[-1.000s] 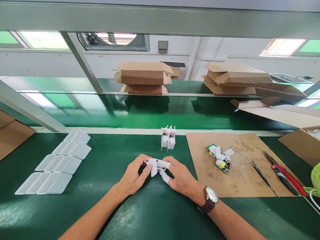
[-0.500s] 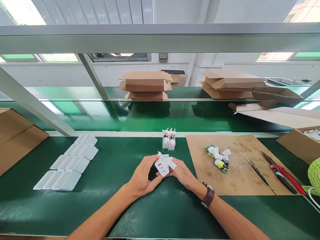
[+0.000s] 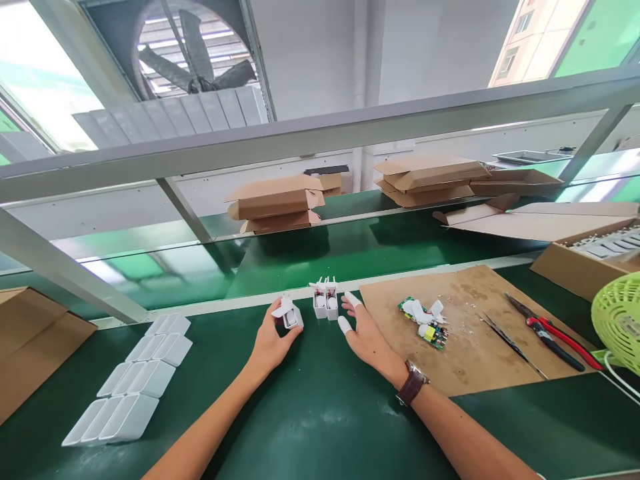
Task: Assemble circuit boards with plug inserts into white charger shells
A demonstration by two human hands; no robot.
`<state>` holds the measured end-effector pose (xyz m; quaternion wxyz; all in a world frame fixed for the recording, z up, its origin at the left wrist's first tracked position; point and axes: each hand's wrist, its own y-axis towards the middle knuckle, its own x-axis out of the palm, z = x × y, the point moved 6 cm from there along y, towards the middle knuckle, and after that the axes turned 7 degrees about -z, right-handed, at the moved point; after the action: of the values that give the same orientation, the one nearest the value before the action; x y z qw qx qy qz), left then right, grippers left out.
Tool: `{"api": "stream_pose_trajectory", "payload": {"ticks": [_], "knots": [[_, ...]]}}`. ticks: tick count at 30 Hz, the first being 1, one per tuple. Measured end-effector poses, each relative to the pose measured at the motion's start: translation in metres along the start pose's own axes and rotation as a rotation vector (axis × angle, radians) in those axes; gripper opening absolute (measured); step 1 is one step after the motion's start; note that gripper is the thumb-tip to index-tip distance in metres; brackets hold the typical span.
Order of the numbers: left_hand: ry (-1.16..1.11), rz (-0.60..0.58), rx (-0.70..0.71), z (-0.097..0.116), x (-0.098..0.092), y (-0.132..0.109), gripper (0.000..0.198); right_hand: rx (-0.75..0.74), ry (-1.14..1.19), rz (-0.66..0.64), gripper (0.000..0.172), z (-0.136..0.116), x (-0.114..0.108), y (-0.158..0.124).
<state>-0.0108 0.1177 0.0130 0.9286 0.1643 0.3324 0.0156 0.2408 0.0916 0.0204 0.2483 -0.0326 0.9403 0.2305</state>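
Observation:
My left hand (image 3: pixel 269 341) grips a white plug charger (image 3: pixel 291 320) between thumb and fingers, its open end showing parts inside and a loose white cover piece on top. Just right of it stand two white open charger housings (image 3: pixel 326 305) side by side, with plug pins sticking up and small red bits inside. Beside that pair, my right hand (image 3: pixel 371 339) is open and empty, fingers apart, with white covers on the thumb and a finger. Whether it touches the nearer housing I cannot tell.
Rows of empty white cases (image 3: pixel 131 380) lie on the green bench at left. A stained cardboard sheet (image 3: pixel 465 370) bears circuit boards (image 3: pixel 434 335), tweezers (image 3: pixel 515 347) and red-handled pliers (image 3: pixel 556 339). A green fan (image 3: pixel 617 317) and an open carton (image 3: pixel 565 270) stand at right.
My left hand has carried the charger forward and left, tipping its open end into view. My right hand has let go of it and opened near the pair. The view has tilted.

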Motion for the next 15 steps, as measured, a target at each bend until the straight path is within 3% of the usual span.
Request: {"api": "stream_pose_trajectory", "payload": {"ticks": [5, 7, 9, 12, 15], "knots": [[-0.061, -0.159, -0.022, 0.011, 0.03, 0.03, 0.073, -0.021, -0.024, -0.274, 0.063, 0.015, 0.017, 0.003], [-0.02, -0.177, -0.028, 0.014, 0.033, 0.029, 0.076, 0.007, -0.12, -0.315, 0.061, 0.014, 0.017, -0.002], [0.05, -0.188, -0.041, 0.011, 0.025, 0.025, 0.079, -0.018, -0.249, -0.294, 0.059, 0.01, 0.016, -0.008], [0.196, -0.157, -0.081, -0.006, -0.018, 0.023, 0.074, -0.149, -0.483, -0.215, 0.051, 0.003, 0.018, -0.016], [0.363, -0.076, -0.145, -0.03, -0.093, 0.028, 0.063, -0.257, -0.683, -0.213, 0.042, 0.001, 0.028, -0.022]]}}
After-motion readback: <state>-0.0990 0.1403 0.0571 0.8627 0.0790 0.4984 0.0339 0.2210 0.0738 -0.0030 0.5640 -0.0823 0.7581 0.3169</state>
